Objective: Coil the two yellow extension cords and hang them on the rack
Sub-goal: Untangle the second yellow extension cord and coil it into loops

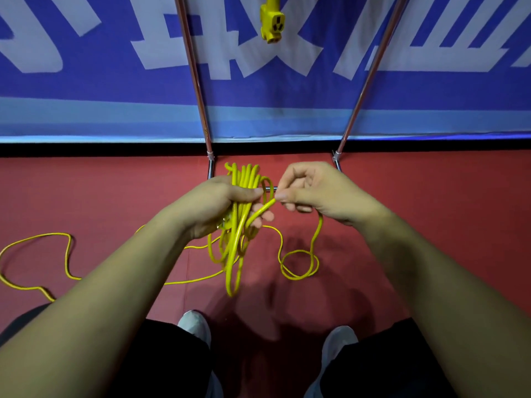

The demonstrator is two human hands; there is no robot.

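My left hand (212,205) grips a bundle of several loops of yellow extension cord (234,254), which hang down below the palm. My right hand (313,191) pinches a strand of the same cord just right of the bundle. From there the cord drops to a small loop (300,264) on the red floor. More loose yellow cord (34,239) trails across the floor to the left. A yellow socket end (271,23) hangs from above, between the two metal uprights of the rack (198,81).
The rack's right upright (365,84) slants up from a base (211,165) on the red floor (431,211). A blue banner (86,81) with white characters stands behind it. My two grey shoes (195,326) are at the bottom.
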